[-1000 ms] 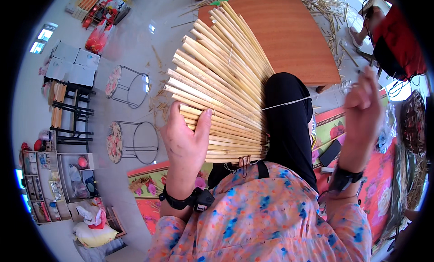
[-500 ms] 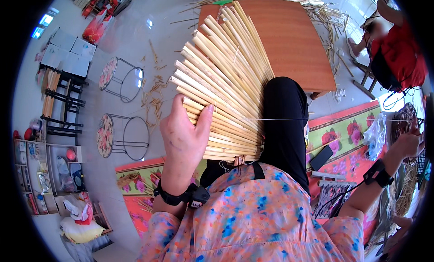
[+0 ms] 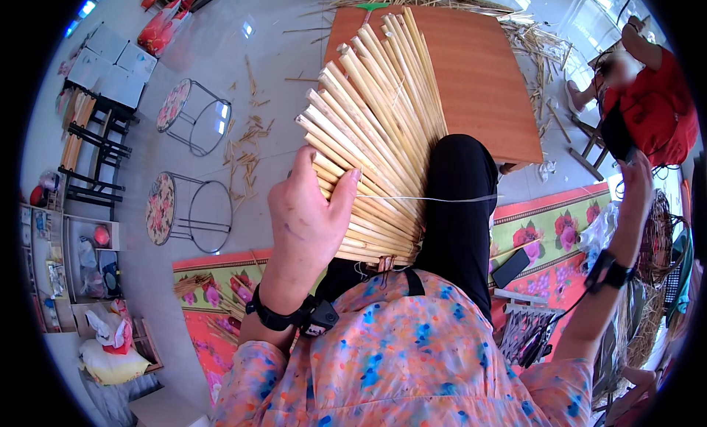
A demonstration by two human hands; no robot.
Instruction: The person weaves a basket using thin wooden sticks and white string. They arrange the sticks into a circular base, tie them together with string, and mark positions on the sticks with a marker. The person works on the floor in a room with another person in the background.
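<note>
A wide fan of pale straw-coloured stalks (image 3: 375, 125) lies over my lap, its ends spread toward a table. My left hand (image 3: 311, 206) grips the stalks at the fan's left edge, thumb on top and fingers curled underneath. From near that thumb a thin white thread (image 3: 456, 199) crosses the fan and my dark-trousered knee, curving slightly. Out to the right my right hand (image 3: 636, 180) is raised, fingers drawn together at the thread's side; the thread between knee and hand is too fine to follow. A small brown clip (image 3: 385, 263) sits at the fan's narrow end.
A reddish-brown table (image 3: 479, 81) stands ahead with loose straw around it. Two round stools (image 3: 173, 107) are at the left. A phone (image 3: 511, 267) rests on the flowered mat (image 3: 545, 243). Another person in red (image 3: 652, 103) sits at the far right.
My right hand has moved up and slightly inward. The thread, straight and taut before, now bends over my knee. My left hand still grips the fan; the view has shifted a little.
</note>
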